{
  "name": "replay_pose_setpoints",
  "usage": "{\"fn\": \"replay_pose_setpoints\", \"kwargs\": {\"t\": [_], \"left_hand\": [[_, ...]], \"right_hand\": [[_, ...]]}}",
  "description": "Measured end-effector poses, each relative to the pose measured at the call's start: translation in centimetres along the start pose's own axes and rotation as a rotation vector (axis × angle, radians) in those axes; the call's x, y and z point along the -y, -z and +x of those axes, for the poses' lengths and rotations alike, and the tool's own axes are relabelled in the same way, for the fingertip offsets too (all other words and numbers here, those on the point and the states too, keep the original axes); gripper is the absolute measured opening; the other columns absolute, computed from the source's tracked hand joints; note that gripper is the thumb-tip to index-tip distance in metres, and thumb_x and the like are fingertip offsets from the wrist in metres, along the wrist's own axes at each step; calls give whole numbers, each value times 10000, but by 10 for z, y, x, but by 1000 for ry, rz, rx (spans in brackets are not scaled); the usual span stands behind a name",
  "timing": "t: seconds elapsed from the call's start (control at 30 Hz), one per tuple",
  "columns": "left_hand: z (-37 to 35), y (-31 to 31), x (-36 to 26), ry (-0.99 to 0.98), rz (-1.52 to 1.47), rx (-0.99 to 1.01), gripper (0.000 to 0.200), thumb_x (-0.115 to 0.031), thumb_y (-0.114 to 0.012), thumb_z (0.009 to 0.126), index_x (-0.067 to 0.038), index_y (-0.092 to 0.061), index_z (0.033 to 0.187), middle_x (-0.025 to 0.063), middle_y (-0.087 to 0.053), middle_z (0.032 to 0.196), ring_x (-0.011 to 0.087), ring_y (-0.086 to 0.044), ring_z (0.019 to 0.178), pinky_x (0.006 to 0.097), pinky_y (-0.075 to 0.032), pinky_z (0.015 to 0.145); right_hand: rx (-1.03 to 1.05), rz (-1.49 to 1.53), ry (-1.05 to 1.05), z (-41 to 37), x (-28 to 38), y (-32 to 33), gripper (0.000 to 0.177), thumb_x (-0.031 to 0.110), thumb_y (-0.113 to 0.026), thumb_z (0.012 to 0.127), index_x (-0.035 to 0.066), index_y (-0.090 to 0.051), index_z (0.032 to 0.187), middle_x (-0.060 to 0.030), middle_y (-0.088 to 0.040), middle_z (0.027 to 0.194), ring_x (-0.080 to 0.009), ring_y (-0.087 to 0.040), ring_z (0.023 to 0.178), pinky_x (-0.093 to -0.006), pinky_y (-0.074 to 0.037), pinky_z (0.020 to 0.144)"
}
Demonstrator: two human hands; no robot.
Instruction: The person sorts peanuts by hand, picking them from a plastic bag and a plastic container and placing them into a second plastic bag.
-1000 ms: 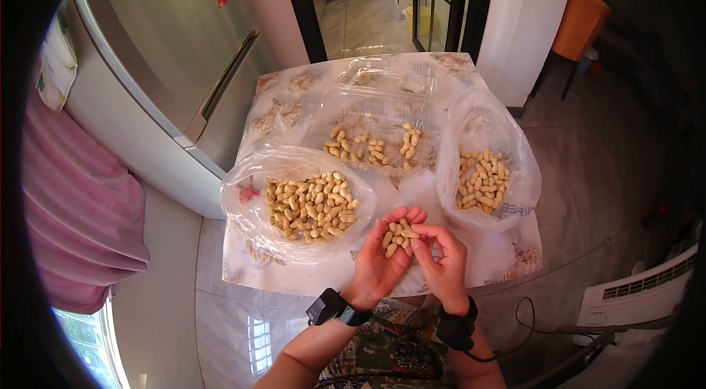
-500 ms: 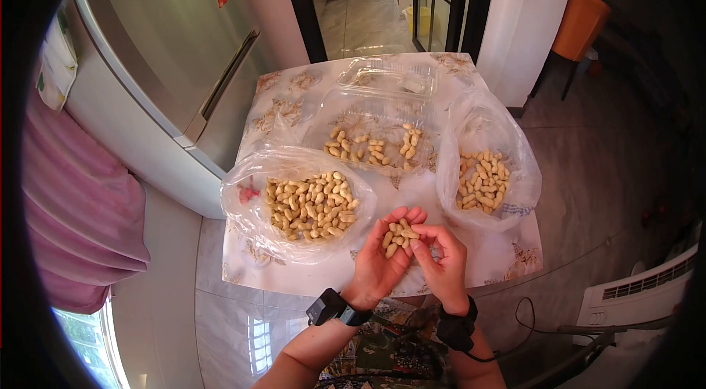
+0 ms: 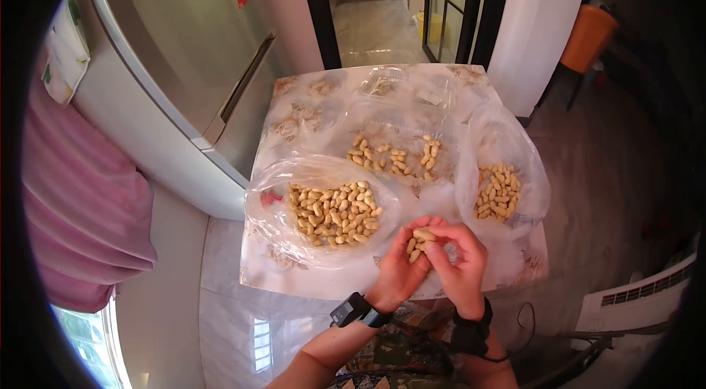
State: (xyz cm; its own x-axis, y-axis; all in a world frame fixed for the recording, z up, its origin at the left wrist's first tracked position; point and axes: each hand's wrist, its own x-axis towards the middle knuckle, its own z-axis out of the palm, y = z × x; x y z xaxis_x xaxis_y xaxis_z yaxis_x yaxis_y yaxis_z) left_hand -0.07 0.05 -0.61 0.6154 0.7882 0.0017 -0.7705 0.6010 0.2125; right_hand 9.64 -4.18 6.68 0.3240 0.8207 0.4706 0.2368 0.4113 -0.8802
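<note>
Cupped palm up at the table's near edge, my left hand holds several unshelled peanuts. My right hand meets it from the right, thumb and fingers pinching one peanut over that palm. Its fingers hide part of the handful. To the left, a clear plastic bag lies open around a large heap of peanuts. A second plastic bag on the right has a smaller heap of peanuts. Between and behind them, a clear plastic tray contains peanuts in separate groups.
Another clear plastic container sits at the back of the patterned table. A refrigerator stands close on the left. Behind the table are a doorway and a glass door; an orange chair is at the far right.
My right hand has moved further over my left palm, covering more of the peanuts. The whole view has shifted, so the table appears slightly further right and lower.
</note>
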Motion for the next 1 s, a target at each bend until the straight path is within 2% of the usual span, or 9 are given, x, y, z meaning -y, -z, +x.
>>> {"fn": "replay_pose_setpoints", "kwargs": {"t": [0.13, 0.17, 0.23, 0.3, 0.57, 0.6, 0.67, 0.83, 1.0], "left_hand": [[-3, -13, -2, -39, 127, -20, 475, -345, -361, 1030, 2, -412, 1350, 155, -462, 1378, 263, -416, 1315, 386, -315, 1118], [8, 59, 29, -72, -68, 187, 488, -425, -311, 1038, -102, -375, 1398, 23, -474, 1336, 160, -478, 1225, 329, -408, 1015], [11, 77, 43, -114, -50, 153, 440, -375, -324, 1042, -100, -392, 1378, 15, -477, 1317, 145, -469, 1214, 309, -401, 1004], [12, 72, 40, -162, -32, 117, 392, -324, -337, 1046, -98, -409, 1358, 7, -479, 1298, 130, -460, 1204, 288, -394, 993], [10, -2, 10, -305, -162, 598, 389, -326, -337, 1045, -89, -413, 1344, 37, -478, 1301, 158, -454, 1225, 309, -396, 1006], [6, -1, 8, -308, -160, 596, 389, -326, -337, 1045, -89, -413, 1344, 37, -478, 1301, 158, -454, 1225, 309, -396, 1006], [-5, 4, 1, -11, -16, -118, 501, -416, -340, 1023, -33, -453, 1324, 134, -480, 1372, 259, -458, 1268, 406, -359, 1072], [-2, 4, -1, -60, 3, -49, 565, -493, -369, 996, -31, -476, 1304, 134, -482, 1376, 236, -462, 1272, 382, -363, 1078], [-1, -4, 0, -67, -1, -28, 595, -490, -372, 995, -12, -444, 1343, 165, -439, 1419, 284, -402, 1334, 405, -329, 1112]], "right_hand": [[167, -172, 39, 22, 9, -32, 174, -33, -671, 812, 9, -643, 978, -82, -660, 889, -144, -641, 772, -264, -490, 703], [178, -206, 87, 26, 8, -41, 178, -23, -682, 802, 19, -648, 971, -82, -660, 867, -161, -645, 725, -255, -487, 658], [190, -185, 78, 27, 3, -52, 172, -16, -684, 803, 19, -649, 968, -78, -660, 860, -154, -643, 724, -248, -484, 648], [207, -161, 72, 27, -4, -56, 166, -9, -685, 804, 19, -650, 964, -73, -659, 853, -147, -641, 724, -241, -480, 638], [258, -239, 81, 28, -7, -51, 295, -21, -664, 812, 25, -645, 1103, -79, -666, 980, -135, -630, 822, -241, -494, 704], [261, -236, 80, 30, -4, -50, 295, -21, -664, 812, 25, -645, 1103, -79, -666, 980, -135, -630, 822, -241, -494, 704], [174, -190, 25, 31, 3, -45, 342, -34, -652, 814, 25, -636, 1151, -85, -659, 1019, -127, -620, 871, -247, -494, 733], [-89, -115, -15, 12, -25, -6, 129, -41, -638, 834, -10, -659, 958, -76, -651, 899, -144, -624, 810, -257, -491, 723], [-102, -143, -39, -13, -41, 14, 101, -38, -650, 826, -17, -647, 925, -67, -639, 854, -131, -596, 756, -247, -474, 709]]}}
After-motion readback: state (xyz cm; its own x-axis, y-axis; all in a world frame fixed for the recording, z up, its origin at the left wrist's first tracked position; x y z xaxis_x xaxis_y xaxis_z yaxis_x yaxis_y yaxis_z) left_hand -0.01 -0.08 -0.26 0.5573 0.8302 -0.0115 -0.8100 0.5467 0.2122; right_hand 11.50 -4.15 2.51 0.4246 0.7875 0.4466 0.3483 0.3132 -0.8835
